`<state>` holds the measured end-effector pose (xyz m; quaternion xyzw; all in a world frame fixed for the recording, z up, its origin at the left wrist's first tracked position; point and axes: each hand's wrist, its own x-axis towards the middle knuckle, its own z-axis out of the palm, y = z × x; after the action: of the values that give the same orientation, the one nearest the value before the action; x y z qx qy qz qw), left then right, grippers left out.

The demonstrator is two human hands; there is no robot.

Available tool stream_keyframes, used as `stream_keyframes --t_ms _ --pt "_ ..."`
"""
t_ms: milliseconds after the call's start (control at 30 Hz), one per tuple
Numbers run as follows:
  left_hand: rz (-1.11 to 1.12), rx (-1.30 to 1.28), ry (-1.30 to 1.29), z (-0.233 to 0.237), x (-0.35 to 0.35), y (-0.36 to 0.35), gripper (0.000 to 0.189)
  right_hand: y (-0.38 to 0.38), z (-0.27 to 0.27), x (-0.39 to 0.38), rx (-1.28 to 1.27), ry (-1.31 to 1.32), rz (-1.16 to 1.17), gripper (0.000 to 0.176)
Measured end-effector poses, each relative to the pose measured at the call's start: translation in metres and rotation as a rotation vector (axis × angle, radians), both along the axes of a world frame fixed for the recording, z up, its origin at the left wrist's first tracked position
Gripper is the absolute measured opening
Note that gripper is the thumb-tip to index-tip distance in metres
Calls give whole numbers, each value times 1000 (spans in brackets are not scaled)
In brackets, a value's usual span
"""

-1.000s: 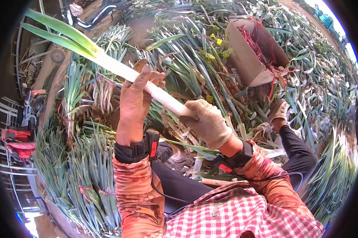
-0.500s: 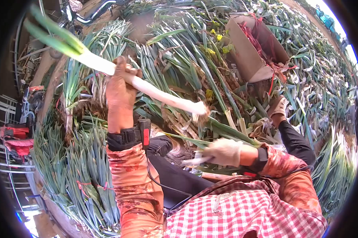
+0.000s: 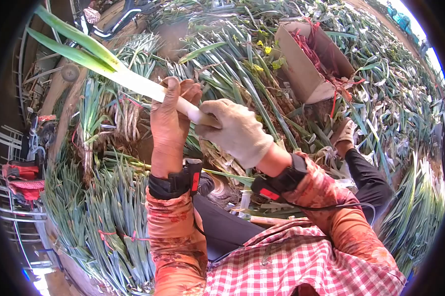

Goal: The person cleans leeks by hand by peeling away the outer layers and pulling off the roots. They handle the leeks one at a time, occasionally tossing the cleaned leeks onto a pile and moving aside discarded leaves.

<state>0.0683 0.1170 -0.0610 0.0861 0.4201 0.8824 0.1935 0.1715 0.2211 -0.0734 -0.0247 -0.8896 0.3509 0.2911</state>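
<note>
A thick green onion (image 3: 141,85) slants across the upper left, its green leaves toward the top left corner and its white stalk toward the middle. My bare left hand (image 3: 173,106) is closed around the stalk. At the lower end, my right hand (image 3: 234,129), in a pale glove, wraps round the stalk and hides its root end. Below both hands, loose leaves and onion stalks lie on the ground around my dark-trousered legs (image 3: 227,224).
An open cardboard box (image 3: 301,69) with red ties (image 3: 308,49) lies at upper right among onion leaves. Tied onion bundles (image 3: 109,212) stand at lower left, and more onions (image 3: 414,212) lie at far right. A red bag (image 3: 22,177) sits by metal bars at the left.
My right hand has risen from near my lap to the stalk's root end and closed on it. My left hand has shifted slightly right with the green onion.
</note>
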Motion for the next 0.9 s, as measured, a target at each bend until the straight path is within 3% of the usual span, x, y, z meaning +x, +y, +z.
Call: stream_keyframes --t_ms 100,167,200,300,367,433,500,533,600,633,767,900 --pt "-2 32 -26 -6 -4 0 23 -1 -3 -13 -58 13 23 28" --pt "19 41 -50 -11 -10 0 23 1 -7 -15 178 -17 60 23" --pt "26 16 -67 -11 -12 1 22 0 -8 -15 179 -20 65 23" --pt "24 -11 -79 -9 -18 -2 20 -9 -9 1 418 131 92 21" --pt "51 96 -59 -14 -31 -10 19 -11 -20 35 287 90 336 21" --pt "85 105 -35 -15 -39 -18 20 -1 -22 69 138 -326 622 22" --pt "170 156 -32 -14 -43 -23 23 12 -46 98 110 -705 654 25" --pt "174 197 -43 -6 -38 -23 24 17 -48 108 114 -705 649 25" --pt "186 246 -44 -3 -39 -27 17 25 -49 124 163 -733 369 29" --pt "154 270 -12 -3 -39 -29 21 32 -50 120 120 -487 299 36" --pt "141 233 63 -1 -26 -23 18 47 -12 78 206 -132 -25 42" --pt "116 254 15 7 -15 -13 11 48 -1 28 239 -200 -94 49"
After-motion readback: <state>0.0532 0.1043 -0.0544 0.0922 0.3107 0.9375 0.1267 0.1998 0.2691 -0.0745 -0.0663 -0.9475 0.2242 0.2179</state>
